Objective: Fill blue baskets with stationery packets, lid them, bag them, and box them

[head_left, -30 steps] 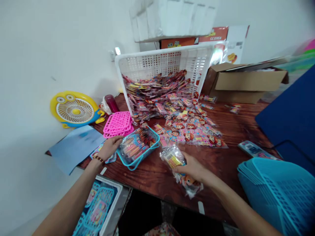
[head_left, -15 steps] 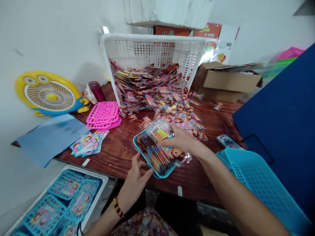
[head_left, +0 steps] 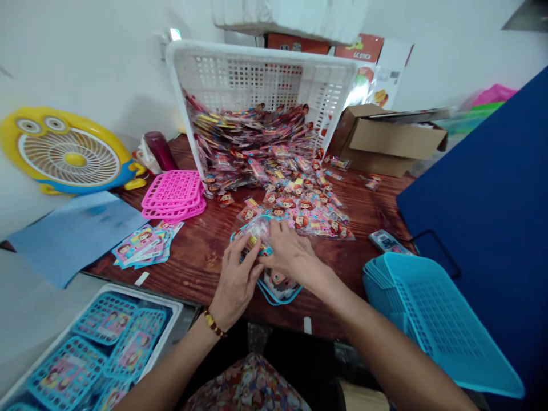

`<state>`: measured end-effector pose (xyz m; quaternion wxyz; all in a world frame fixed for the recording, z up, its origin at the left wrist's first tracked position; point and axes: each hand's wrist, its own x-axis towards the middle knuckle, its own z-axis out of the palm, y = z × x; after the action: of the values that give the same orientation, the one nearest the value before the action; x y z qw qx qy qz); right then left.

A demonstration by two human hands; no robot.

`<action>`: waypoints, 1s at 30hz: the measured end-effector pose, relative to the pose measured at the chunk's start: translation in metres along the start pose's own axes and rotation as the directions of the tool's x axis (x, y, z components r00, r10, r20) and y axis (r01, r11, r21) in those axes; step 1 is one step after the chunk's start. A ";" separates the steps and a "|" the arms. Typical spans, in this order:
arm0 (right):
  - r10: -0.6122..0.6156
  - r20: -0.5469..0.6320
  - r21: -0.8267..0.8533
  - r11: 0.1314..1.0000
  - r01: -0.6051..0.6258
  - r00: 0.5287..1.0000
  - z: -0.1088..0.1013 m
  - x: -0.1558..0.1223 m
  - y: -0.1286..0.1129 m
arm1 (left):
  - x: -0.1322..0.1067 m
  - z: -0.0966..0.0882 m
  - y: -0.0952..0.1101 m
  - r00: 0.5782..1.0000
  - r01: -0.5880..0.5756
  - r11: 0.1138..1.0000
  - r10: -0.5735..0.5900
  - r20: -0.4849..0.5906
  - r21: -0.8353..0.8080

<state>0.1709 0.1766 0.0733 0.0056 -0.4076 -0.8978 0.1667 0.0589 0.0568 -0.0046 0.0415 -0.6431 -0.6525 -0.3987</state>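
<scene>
A small blue basket (head_left: 280, 295) sits near the front edge of the wooden table (head_left: 201, 257), mostly covered by both hands. My left hand (head_left: 235, 282) lies on its left side with fingers curled over the packets inside. My right hand (head_left: 287, 254) presses a clear packet bundle (head_left: 258, 229) of cartoon-headed items down into the basket. A tipped white crate (head_left: 261, 85) behind spills a heap of the same packets (head_left: 282, 177) onto the table.
A stack of pink lids (head_left: 173, 194), loose cards (head_left: 141, 246), a blue sheet (head_left: 72, 231) and a yellow fan (head_left: 64, 154) lie left. Stacked blue baskets (head_left: 428, 314) stand right, a cardboard box (head_left: 385, 140) behind. A white bin (head_left: 98, 342) of filled baskets sits lower left.
My right hand has brought the packet bundle from the front of the table onto the blue basket. My left hand shifted from the basket's left rim onto its top. The basket now sits closer to me.
</scene>
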 end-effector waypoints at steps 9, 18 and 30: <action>-0.095 -0.170 0.526 0.833 0.171 0.981 -0.002 0.013 0.061 | 0.008 0.007 0.004 0.998 -0.046 0.966 0.037 0.042 0.255; 0.024 -0.344 0.579 0.792 0.192 0.939 0.035 0.035 0.076 | 0.026 0.004 -0.001 0.945 -0.155 0.882 0.000 0.328 0.445; 0.010 -0.334 0.503 0.848 0.169 0.942 0.018 0.035 0.081 | 0.050 0.009 0.001 0.876 -0.390 0.896 0.291 0.385 0.212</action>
<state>0.2045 0.2465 0.0270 0.2711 -0.3742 -0.8210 0.3353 0.0559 0.1020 0.0179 0.0888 -0.7956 -0.5748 -0.1693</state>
